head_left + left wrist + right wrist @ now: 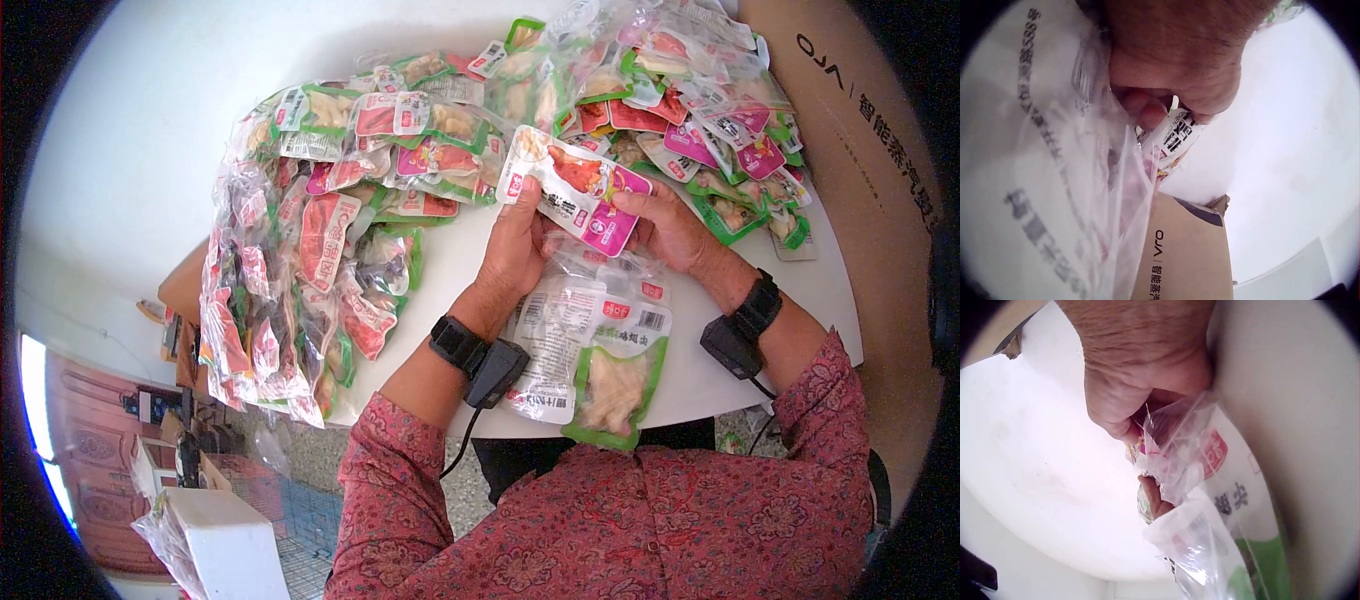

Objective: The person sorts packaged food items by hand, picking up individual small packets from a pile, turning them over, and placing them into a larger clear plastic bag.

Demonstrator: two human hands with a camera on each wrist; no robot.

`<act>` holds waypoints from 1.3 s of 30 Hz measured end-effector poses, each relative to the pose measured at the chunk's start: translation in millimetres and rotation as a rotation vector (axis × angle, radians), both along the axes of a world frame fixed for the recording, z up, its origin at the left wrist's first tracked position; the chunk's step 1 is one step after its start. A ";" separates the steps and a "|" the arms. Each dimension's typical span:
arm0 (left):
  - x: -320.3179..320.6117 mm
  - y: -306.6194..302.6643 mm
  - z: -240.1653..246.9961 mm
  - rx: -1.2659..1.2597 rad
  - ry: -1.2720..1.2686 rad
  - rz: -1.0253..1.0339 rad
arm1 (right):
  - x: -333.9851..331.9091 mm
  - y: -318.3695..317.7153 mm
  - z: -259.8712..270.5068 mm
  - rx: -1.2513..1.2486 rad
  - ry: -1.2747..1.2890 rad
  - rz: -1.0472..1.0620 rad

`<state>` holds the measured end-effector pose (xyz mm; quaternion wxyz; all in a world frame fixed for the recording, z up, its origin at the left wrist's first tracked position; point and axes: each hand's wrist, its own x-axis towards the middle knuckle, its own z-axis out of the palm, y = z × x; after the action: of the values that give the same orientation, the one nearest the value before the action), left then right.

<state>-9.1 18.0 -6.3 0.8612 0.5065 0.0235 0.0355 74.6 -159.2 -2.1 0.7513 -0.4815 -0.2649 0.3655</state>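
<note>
In the head view, a snack pouch (582, 180) with a white and magenta front and a picture of reddish meat is held up between both hands. My left hand (508, 245) grips its left side, thumb lying on the front. On the right edge, my right hand (675, 232) pinches the pouch between thumb and fingers. Below the hands sit a clear plastic bag (590, 262) and a green-edged pouch (622, 385) of pale food pieces, near the table edge. The left wrist view shows the clear bag (1116, 206) beside the hand; most fingers are hidden behind the packaging.
Large clear bags of pouches (310, 240) cover the left of the white table (445, 270). More bagged pouches (680, 110) are heaped at the back right. A brown cardboard box (860, 200) stands along the right side. A white box (225, 540) is at the lower left.
</note>
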 end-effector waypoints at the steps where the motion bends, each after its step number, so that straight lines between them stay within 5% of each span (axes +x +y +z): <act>1: 0.0 0.4 -0.6 0.000 0.001 0.000 | -1.1 -0.2 1.2 -0.011 -0.007 -0.001; 39: -3.5 -7.3 8.5 -0.016 -0.032 0.002 | -5.5 -1.5 8.0 0.016 -0.007 0.071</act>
<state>-12.6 10.8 2.3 0.8653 0.4991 0.0104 0.0441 69.1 -160.7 5.9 0.7407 -0.4670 -0.2875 0.3881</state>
